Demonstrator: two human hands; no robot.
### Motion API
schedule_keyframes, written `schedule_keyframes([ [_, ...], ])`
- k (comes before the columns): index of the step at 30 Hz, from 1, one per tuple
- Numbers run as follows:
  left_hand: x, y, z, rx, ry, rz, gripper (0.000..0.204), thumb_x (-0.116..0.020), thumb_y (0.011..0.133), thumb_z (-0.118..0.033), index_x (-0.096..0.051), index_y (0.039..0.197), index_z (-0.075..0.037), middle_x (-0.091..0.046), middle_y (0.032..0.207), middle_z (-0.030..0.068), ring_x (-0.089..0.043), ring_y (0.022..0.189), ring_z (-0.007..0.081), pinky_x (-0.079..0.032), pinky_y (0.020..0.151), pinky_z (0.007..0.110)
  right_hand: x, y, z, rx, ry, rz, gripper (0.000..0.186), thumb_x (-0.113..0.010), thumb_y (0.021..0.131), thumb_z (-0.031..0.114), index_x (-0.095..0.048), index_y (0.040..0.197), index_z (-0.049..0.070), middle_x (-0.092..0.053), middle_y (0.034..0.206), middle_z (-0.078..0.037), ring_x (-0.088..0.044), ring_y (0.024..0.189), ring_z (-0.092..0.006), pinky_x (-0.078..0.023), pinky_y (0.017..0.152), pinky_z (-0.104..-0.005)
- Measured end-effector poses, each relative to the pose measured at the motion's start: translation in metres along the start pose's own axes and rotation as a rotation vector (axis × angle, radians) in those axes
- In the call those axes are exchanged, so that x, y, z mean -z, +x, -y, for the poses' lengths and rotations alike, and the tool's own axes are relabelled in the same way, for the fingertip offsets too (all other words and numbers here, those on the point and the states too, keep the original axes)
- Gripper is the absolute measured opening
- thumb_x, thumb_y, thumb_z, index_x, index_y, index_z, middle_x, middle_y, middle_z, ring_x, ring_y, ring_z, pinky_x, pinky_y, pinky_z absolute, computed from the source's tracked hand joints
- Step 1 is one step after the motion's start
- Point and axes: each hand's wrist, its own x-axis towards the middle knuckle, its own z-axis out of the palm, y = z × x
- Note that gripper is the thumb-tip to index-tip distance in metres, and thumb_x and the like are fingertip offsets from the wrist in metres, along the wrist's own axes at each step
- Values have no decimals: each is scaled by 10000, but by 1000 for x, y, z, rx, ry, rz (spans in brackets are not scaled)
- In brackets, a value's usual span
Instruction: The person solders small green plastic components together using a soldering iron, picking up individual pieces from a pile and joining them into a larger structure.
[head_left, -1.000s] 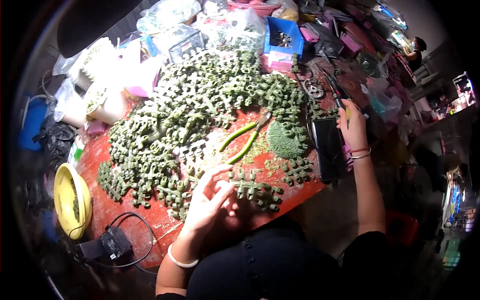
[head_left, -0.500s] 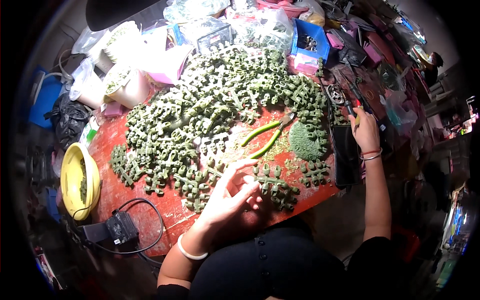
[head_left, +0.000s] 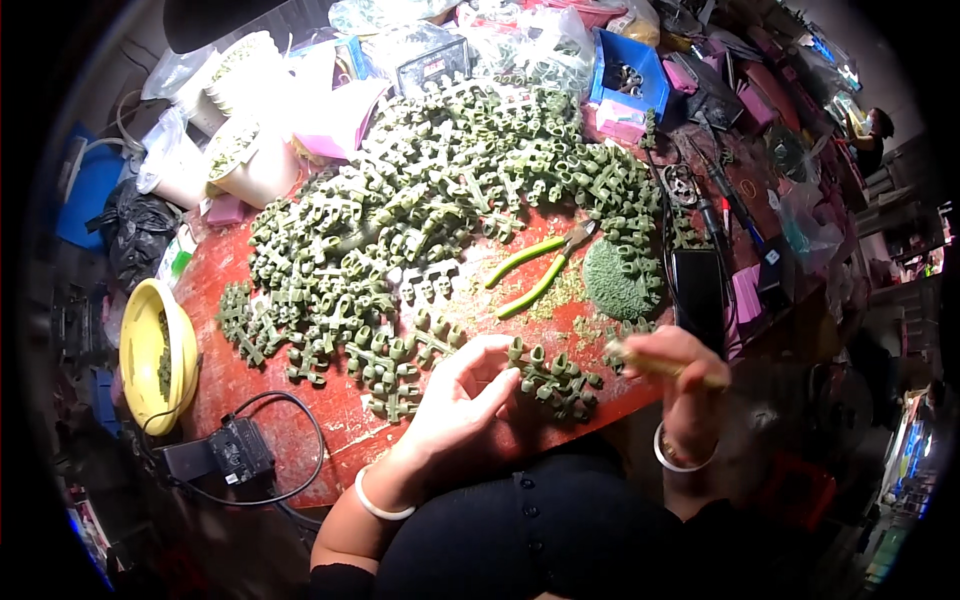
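My left hand (head_left: 462, 398) is at the table's near edge, its fingers curled. Thumb and index finger close about the left end of a green branched piece (head_left: 545, 378), which has small cup-shaped ends. My right hand (head_left: 682, 375) is to the right, off the table's near edge, and blurred. Its fingers wrap round a tan, stick-shaped tool (head_left: 660, 364), whose exact kind is smeared. A big heap of similar green pieces (head_left: 430, 190) covers the table's middle. Cutting pliers with lime-green handles (head_left: 535, 285) lie between the heap and a round green textured pad (head_left: 617, 280).
A yellow bowl (head_left: 135, 345) and a black power adapter (head_left: 238, 450) with its cable are at the left. White buckets (head_left: 255, 170) stand at the back left, a blue bin (head_left: 632, 75) at the back. At right lie a dark phone-like slab (head_left: 697, 290) and corded pen-shaped tools (head_left: 712, 222).
My right hand has come from the tools at the right toward the near edge, now carrying the tan stick-shaped tool. My left index finger has closed down toward the thumb at the green piece.
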Motion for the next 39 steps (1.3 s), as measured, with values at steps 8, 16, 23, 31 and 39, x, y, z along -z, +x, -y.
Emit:
schedule_keyframes([
  [8,-5,0,-2,-26,80,-95,143,-642,970,-37,-621,1112,-25,-685,848,-1,-623,649,42,-525,576,202,-38,0,7,63,-239,160,261,-737,815,-62,-716,1073,-33,-709,903,-130,-635,704,-225,-502,644,-325],
  [16,-5,-2,-6,-84,161,-58,112,-622,993,-43,-621,1100,-11,-692,869,34,-667,722,88,-550,636,239,-46,-1,0,90,-322,189,272,-732,826,-47,-710,1094,-13,-719,947,-134,-652,721,-231,-517,649,-319],
  [23,-7,0,-4,-95,103,-78,95,-648,960,-26,-642,1052,-2,-706,861,31,-679,686,78,-562,607,224,-50,-5,7,-27,-176,193,247,-721,862,-22,-700,1108,-9,-728,948,-143,-680,736,-215,-542,676,-322],
  [31,-4,0,-2,-139,149,-81,58,-637,968,-29,-634,1022,-7,-707,838,31,-685,693,81,-566,619,229,-52,-1,12,-11,-137,244,273,-726,853,-23,-690,1123,-13,-736,956,-147,-689,732,-241,-541,674,-322],
  [39,-5,-2,0,-137,119,-118,36,-640,965,-30,-628,993,-10,-707,815,32,-689,675,85,-561,613,230,-56,-2,10,18,-186,254,266,-732,858,-6,-688,1120,-14,-733,951,-150,-705,760,-242,-558,696,-327],
])
